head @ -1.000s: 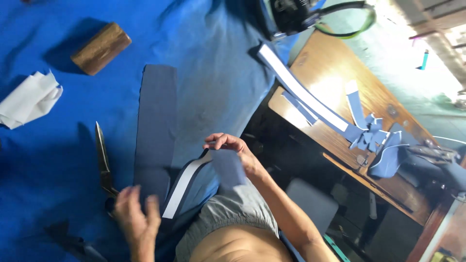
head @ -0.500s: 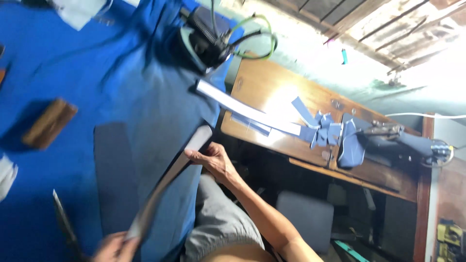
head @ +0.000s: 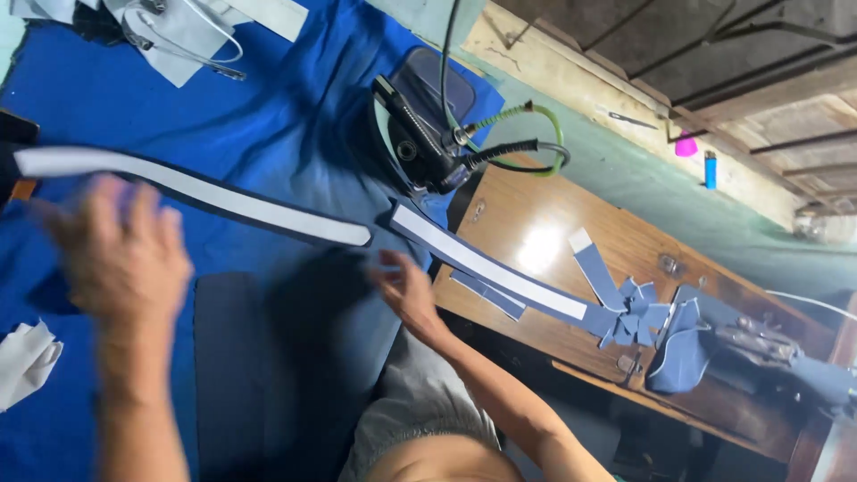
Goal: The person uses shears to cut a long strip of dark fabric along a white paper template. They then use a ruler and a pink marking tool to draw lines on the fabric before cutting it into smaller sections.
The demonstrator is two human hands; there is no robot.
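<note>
- head view, left hand point(head: 120, 245): raised and motion-blurred, fingers spread upward; it overlaps the near end of a long strip point(head: 192, 192), white on its face with a dark edge; whether the fingers actually pinch the strip i cannot tell through the blur
- the strip runs from past the left hand's outer side, across behind its fingers, to a free end just short of the right hand point(head: 406, 286)
- right hand: lower, by the table edge, fingers loosely curled, thumb side toward the strip's free end; it seems apart from that end, and grips nothing i can make out, though the blur leaves it unsure
- below and between the two hands: a dark fabric panel point(head: 232, 366) lying flat on the blue cloth point(head: 268, 107)
- just beyond the right hand: a second strip point(head: 486, 268), white on grey-blue, lying slantwise over the wooden table point(head: 536, 214); its far end meets a heap of grey-blue offcuts point(head: 634, 312)
- above the right hand: a black steam iron point(head: 420, 134) with green and black hoses, on the blue cloth
- outside the left forearm: crumpled white cloth point(head: 27, 361)
</note>
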